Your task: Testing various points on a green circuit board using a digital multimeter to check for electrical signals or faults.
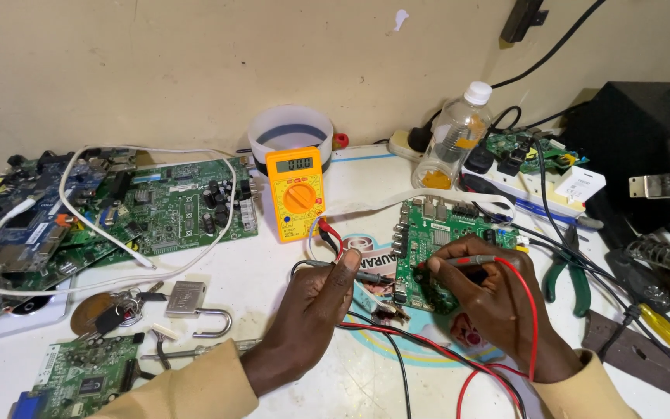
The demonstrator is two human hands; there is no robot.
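While my 2 hands work over it, a small green circuit board (437, 247) lies flat on the white table (257, 264), just right of centre. My right hand (498, 299) pinches a red probe (467, 261) between thumb and fingers, tip on the board. My left hand (316, 310) pinches a black probe (372, 275) at the board's left edge. Behind sits an orange meter (296, 194); left, a padlock (191, 304) and larger boards (164, 209); right, green pliers (571, 271).
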